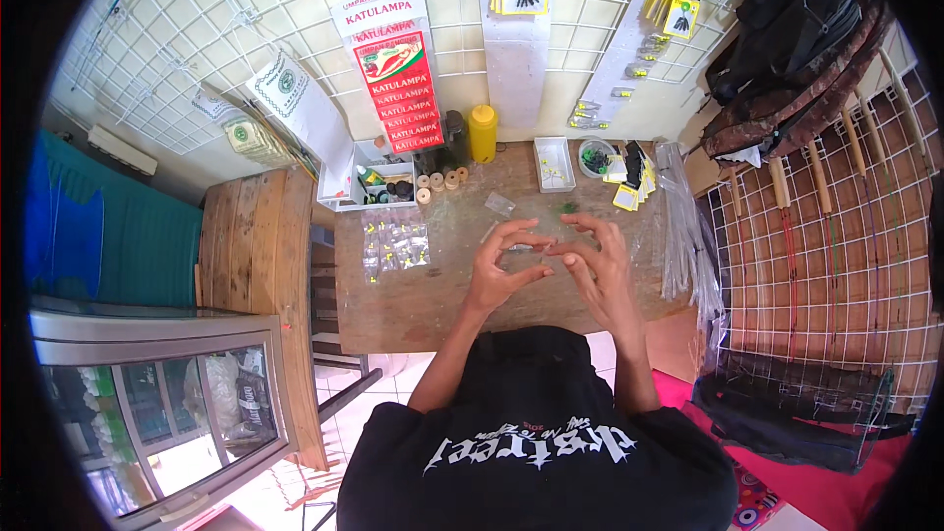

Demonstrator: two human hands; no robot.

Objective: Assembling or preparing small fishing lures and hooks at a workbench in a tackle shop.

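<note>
Over the middle of the wooden table, my left hand is raised with its fingers curved and its thumb apart from them. Facing it, my right hand has thumb and a finger drawn close together; whatever sits between them is too small to make out. The fingertips of both hands nearly meet. Just beyond them lies a small clear plastic bag. A little green clump is on the table beyond my right fingertips. Part of the tabletop under my hands is hidden.
Several small bags with yellow bits lie at the left. Behind stand a white divided box, cork rings, a yellow bottle, a white tray and a round tub. Long clear plastic sleeves line the right edge.
</note>
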